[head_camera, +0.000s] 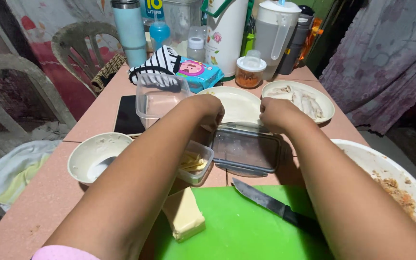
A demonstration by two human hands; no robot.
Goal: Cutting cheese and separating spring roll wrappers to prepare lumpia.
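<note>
- Two bare hands reach forward over a pinkish table (49, 192), both at the near edge of a cream plate (239, 103) that carries a thin pale sheet.
- Left hand (207, 110) is curled, its fingers bent down at the plate's near left rim; what they pinch cannot be told.
- Right hand (275, 113) is likewise closed into a loose fist at the near right rim, fingertips hidden.
- Just below the hands lies a clear container lid (246, 151) with clips, flat on the table.
- Beside it, under the left forearm, a small clear tub (196, 163) holds yellow cheese strips.
- Nearer, a green cutting board (241, 226) bears a cheese block (184, 214) and a black-handled knife (270, 204).
- Left of these sits a cream bowl (97, 154); at the right edge, a large bowl (391, 173) with brown crumbs.
- Behind the plate, another plate (297, 98) holds pale strips.
</note>
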